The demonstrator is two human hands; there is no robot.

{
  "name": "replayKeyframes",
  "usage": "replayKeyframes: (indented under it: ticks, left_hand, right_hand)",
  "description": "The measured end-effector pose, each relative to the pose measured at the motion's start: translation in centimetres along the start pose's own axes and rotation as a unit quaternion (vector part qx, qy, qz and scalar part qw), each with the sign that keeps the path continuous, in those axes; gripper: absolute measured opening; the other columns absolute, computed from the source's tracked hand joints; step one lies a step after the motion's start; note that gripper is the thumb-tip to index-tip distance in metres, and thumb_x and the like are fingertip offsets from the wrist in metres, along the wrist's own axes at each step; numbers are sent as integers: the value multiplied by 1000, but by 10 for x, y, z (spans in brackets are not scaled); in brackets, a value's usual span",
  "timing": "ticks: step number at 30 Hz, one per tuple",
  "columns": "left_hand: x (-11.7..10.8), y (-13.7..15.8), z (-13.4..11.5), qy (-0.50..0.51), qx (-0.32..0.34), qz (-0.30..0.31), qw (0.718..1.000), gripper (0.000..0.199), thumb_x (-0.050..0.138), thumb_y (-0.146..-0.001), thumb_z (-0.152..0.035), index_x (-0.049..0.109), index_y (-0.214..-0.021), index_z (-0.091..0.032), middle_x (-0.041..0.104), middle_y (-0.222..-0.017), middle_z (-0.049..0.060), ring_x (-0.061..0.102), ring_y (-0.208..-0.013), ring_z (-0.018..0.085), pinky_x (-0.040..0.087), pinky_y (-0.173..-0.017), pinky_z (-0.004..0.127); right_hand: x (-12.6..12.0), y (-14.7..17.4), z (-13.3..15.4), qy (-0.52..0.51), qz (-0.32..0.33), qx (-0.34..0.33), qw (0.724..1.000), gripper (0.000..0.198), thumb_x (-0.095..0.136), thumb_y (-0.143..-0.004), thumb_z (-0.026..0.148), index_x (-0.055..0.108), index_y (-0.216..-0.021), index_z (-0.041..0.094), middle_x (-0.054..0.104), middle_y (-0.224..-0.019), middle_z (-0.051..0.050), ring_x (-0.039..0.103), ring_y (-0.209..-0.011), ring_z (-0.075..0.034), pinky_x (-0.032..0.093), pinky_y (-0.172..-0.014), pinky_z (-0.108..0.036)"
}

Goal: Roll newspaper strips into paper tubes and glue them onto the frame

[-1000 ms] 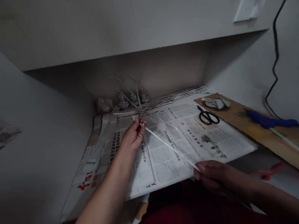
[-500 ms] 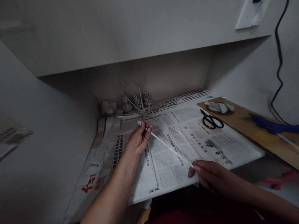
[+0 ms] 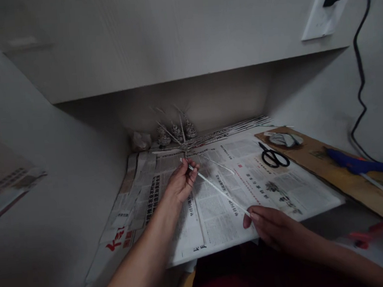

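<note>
A thin rolled newspaper stick (image 3: 219, 190) runs slantwise between my two hands above the newspaper sheets. My left hand (image 3: 184, 177) pinches its far upper end, close to a star of crossed paper sticks (image 3: 185, 147). Around the near lower end, the thumb and fingers of my right hand (image 3: 265, 221) are closed, by the front edge of the newspaper (image 3: 216, 220). One stick of the star (image 3: 221, 164) points toward me beneath the held stick. Whether the held stick touches the star is hidden by my left fingers.
Black-handled scissors (image 3: 274, 157) lie right of my hands. Beyond them a cardboard strip (image 3: 313, 157) bears a blue glue gun (image 3: 359, 160) with its cord. Small woven paper pieces (image 3: 189, 129) and a bundle of paper sticks (image 3: 233, 129) lie at the back, under a low overhanging panel (image 3: 184, 43).
The left fingers have shifted on the stick's upper end and are a little more spread. My right hand stays nearly still. The whole view has moved slightly.
</note>
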State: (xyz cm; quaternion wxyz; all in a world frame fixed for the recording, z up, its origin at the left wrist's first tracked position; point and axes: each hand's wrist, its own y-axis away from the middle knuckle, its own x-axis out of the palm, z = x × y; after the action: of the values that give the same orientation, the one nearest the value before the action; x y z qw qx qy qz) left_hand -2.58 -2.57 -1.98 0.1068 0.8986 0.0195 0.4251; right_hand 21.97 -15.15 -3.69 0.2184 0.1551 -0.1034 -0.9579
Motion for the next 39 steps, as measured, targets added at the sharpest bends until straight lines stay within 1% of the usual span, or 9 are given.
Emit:
replayKeyframes:
  ticks: [4,7,11,15,19,27,30,34,39]
  left_hand:
    - [3,2,3,7,0,2,1000,20,52,-87,-20,62,-74,-7,61,-65,5,64,-60,10,56,-55,14]
    - [4,2,5,6,2,-10,1000,19,54,-86,-19,62,-74,-7,61,-65,5,64,-60,10,56,-55,15]
    - [4,1,4,3,18,-20,1000,20,53,-86,-19,62,-73,-8,61,-64,4,65,-62,10,56,-56,15]
    - [3,0,3,2,13,-15,1000,19,56,-85,-20,62,-72,-8,61,-64,4,65,-61,10,56,-55,14]
    - [2,1,5,-7,-2,2,1000,17,58,-83,-21,61,-72,-8,61,-64,3,65,-61,10,56,-56,14]
    - [1,1,8,-24,1,12,1000,16,57,-84,-21,61,-74,-8,61,-66,3,65,-60,10,56,-54,15]
    - [2,2,5,-11,-8,8,1000,17,57,-84,-21,60,-74,-8,59,-63,2,63,-57,9,54,-51,13]
    - [5,4,4,-4,-25,22,999,17,57,-84,-22,59,-74,-9,56,-62,1,61,-54,7,53,-49,12]
    - [4,4,7,-22,-13,16,1000,18,57,-85,-23,59,-74,-9,57,-63,2,61,-55,7,53,-50,12]
  right_hand:
    - [-1,0,-3,-213,115,73,967,36,36,-89,56,47,-89,21,25,-53,9,22,-37,-6,23,-36,-19]
    - [-2,-3,9,-26,48,-1,999,34,41,-89,52,52,-92,20,39,-54,4,37,-44,-10,32,-45,-23]
    - [2,-12,23,242,-116,-97,958,26,46,-88,43,55,-85,20,53,-66,-4,49,-62,-16,36,-58,-28]
    - [6,-19,12,5,23,-20,1000,34,34,-92,48,50,-83,20,39,-55,4,36,-44,-9,30,-43,-23]
    - [6,-19,-2,-260,158,69,950,32,37,-89,53,40,-82,21,25,-51,9,25,-36,-6,23,-35,-19]
    - [11,-30,31,158,-53,-111,980,31,45,-88,49,50,-80,19,53,-69,-2,48,-63,-13,38,-58,-26]
    - [14,-36,27,-22,32,-34,999,35,36,-91,52,46,-81,20,38,-56,5,37,-45,-9,31,-44,-22]
    - [13,-37,11,-304,206,64,928,31,37,-90,54,40,-84,23,23,-50,10,24,-37,-6,22,-35,-17]
    - [10,-39,25,-64,126,-4,990,42,31,-91,56,49,-98,19,41,-52,6,42,-41,-9,35,-43,-22]
